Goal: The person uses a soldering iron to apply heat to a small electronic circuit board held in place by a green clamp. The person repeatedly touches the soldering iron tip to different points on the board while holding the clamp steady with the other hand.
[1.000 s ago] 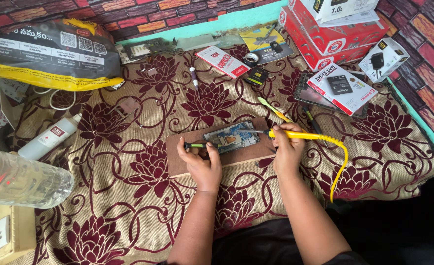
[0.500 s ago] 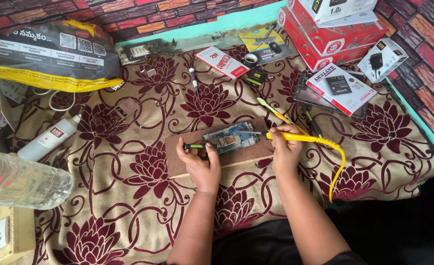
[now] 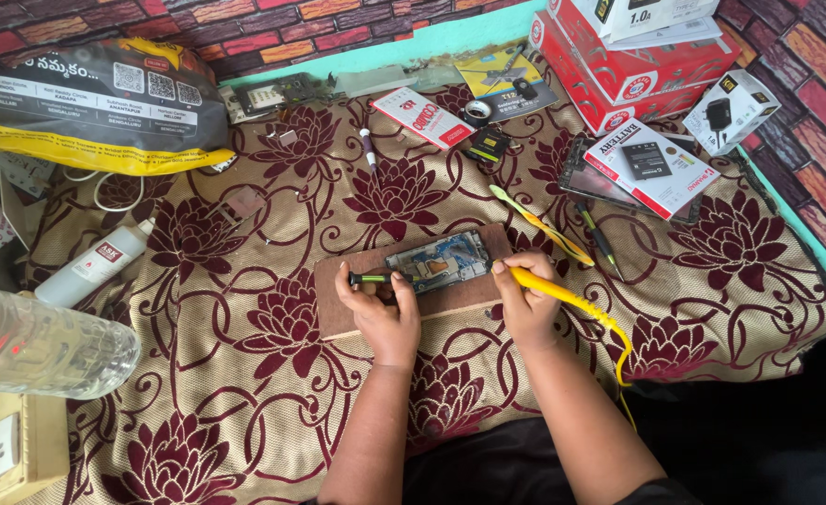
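Both grips closed: right hand (image 3: 523,304) pinches a yellow-handled iron (image 3: 562,296) at the opened phone (image 3: 438,262), left hand (image 3: 382,304) holds a green-handled tool (image 3: 372,279) just beside it. Phone sits on a brown board (image 3: 338,313). Looks like mid board-work; next touch needs a steady tip.

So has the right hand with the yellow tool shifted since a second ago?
Barely. The right hand holds the yellow tool at the right end of the opened phone, on the same spot of the brown board.
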